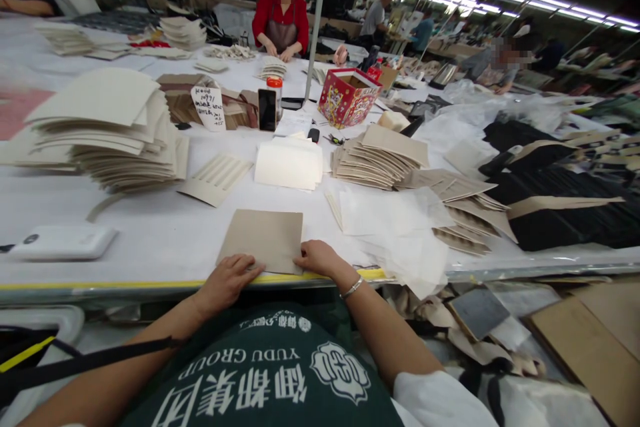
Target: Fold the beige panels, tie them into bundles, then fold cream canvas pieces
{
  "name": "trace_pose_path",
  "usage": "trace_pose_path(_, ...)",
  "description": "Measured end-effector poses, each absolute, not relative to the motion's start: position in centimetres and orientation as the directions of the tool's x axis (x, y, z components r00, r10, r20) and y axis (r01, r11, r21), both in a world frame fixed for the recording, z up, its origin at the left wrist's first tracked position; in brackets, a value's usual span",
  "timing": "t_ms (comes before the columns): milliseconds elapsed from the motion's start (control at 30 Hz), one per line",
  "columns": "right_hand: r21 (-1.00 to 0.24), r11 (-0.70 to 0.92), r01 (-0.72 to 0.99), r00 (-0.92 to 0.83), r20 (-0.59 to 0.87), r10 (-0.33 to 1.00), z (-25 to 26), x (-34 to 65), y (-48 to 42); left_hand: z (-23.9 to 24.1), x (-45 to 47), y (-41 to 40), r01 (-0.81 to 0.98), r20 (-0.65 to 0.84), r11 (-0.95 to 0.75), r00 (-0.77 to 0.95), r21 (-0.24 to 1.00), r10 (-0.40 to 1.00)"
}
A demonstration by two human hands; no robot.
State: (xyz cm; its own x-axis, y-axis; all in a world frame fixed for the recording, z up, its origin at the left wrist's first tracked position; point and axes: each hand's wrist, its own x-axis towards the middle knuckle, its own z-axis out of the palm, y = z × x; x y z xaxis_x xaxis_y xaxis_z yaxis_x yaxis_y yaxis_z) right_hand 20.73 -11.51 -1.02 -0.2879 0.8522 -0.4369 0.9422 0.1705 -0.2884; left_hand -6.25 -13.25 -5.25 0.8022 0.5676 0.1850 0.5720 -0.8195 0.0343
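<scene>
A flat beige rectangular panel (265, 237) lies on the white table just in front of me, near the yellow-edged front. My left hand (233, 278) grips its near left corner, fingers bent over the top and the thumb along the front edge. At the near right corner, my right hand (320, 258) pinches the panel's side edge between thumb and curled fingers. Beyond it lie a pale panel with raised strips (219, 178) and a stack of white sheets (289, 162). A stack of beige panels (377, 157) stands to the right.
A tall pile of cream pieces (115, 127) and a white power bank (64, 242) are on the left. Farther back are a phone (267, 110), a red patterned box (347, 97) and a metal pole (316, 27). Translucent sheets (400, 210) overhang the front edge. A co-worker (283, 20) stands opposite.
</scene>
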Motion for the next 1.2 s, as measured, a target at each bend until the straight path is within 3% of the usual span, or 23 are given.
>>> trace_pose_path(333,-0.281,0.180,0.943,-0.291,-0.428,0.856,-1.1,20.7,-11.4,-4.8,-2.4,-14.2,0.515,0.197,-0.857,0.839,0.019,0.508)
trace_pose_path(533,-0.312,0.190,0.931,-0.310,-0.400,0.862,-1.0,21.0,-11.2,-4.7,0.6,-14.4,0.498,0.128,-0.867,0.858,0.024,0.497)
trace_pose_path(667,-0.421,0.154,0.894,-0.348,-0.435,0.830,-0.6,21.4,-10.6,-4.2,0.9,-14.2,0.468,0.101,-0.884,0.879,0.012,0.466)
trace_pose_path(967,-0.675,-0.144,0.723,-0.405,-0.583,0.704,-1.2,21.9,-9.3,-3.8,2.6,-13.9,0.459,0.035,-0.888,0.888,0.015,0.459)
trace_pose_path(1200,-0.713,-0.126,0.690,-0.372,-0.498,0.783,-1.6,23.4,-8.2,-3.8,2.5,-13.7,0.456,0.077,-0.890,0.887,-0.003,0.454)
